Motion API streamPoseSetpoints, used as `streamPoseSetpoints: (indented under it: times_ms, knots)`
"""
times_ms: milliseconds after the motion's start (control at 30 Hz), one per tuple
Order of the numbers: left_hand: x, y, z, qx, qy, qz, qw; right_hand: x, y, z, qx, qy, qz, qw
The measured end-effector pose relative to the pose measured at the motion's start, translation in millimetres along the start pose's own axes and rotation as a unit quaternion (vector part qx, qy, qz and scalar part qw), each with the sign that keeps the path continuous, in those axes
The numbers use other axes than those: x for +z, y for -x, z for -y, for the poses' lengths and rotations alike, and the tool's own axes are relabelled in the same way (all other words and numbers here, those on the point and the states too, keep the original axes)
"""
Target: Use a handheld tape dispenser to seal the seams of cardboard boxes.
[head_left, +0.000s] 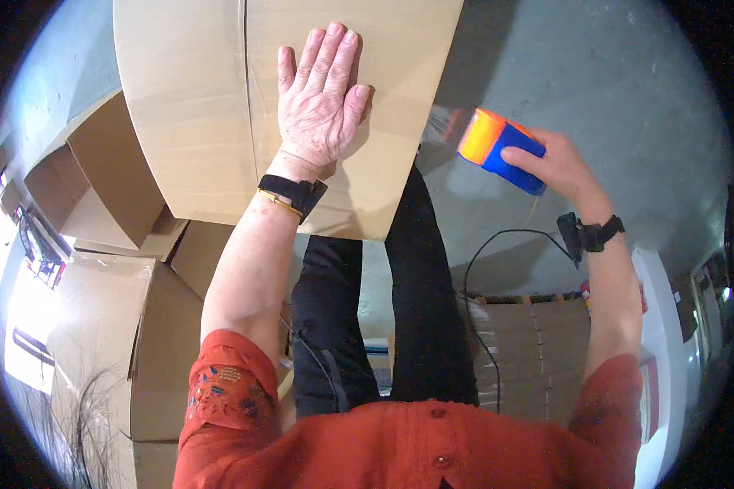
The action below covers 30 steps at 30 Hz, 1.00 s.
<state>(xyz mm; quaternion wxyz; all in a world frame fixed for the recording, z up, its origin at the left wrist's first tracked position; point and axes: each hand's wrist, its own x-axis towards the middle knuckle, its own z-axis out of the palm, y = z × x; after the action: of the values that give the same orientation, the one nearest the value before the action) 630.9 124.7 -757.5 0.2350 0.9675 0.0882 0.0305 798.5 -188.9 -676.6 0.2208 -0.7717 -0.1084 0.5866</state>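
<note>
My left hand (pixel 320 114) lies flat on top of a large cardboard box (pixel 196 122), its fingers stretched away from me and the thumb apart. A straight seam runs along the box top just left of that hand. Off the box's right edge, my right hand (pixel 559 167) grips a blue and orange tape dispenser (pixel 501 152), thumb on its blue side. The dispenser's front end points at the box edge and is smeared by motion. A gap shows between it and the cardboard.
An open cardboard box (pixel 118 171) and a closed carton (pixel 98 326) stand at my left. Flattened cardboard (pixel 530 354) is stacked at lower right, near a white curved edge (pixel 661 367). A black cable (pixel 467 277) hangs beside my legs. Grey floor (pixel 612 73) shows at far right.
</note>
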Motion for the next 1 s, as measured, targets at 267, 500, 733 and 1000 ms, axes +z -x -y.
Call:
streamPoseSetpoints:
  times_ms: [267, 500, 733, 1000]
  knots:
    - [2.4, -2.7, -2.6, 0.005, 0.008, -0.012, 1.000, 6.8, -24.6, -12.1, -0.019, 0.029, -0.008, 0.999]
    - [4.9, -4.3, -11.7, 0.009, 0.001, -0.019, 1.000, 14.7, -51.5, -19.0, -0.055, 0.052, -0.016, 0.997]
    - [-0.2, -4.7, -13.6, 0.019, -0.018, 0.009, 1.000, 18.1, -45.6, 11.0, -0.034, 0.103, -0.044, 0.993]
    - [-1.7, -6.6, -18.7, 0.011, -0.003, 0.012, 1.000, 19.0, -46.1, 28.2, 0.039, 0.185, -0.054, 0.981]
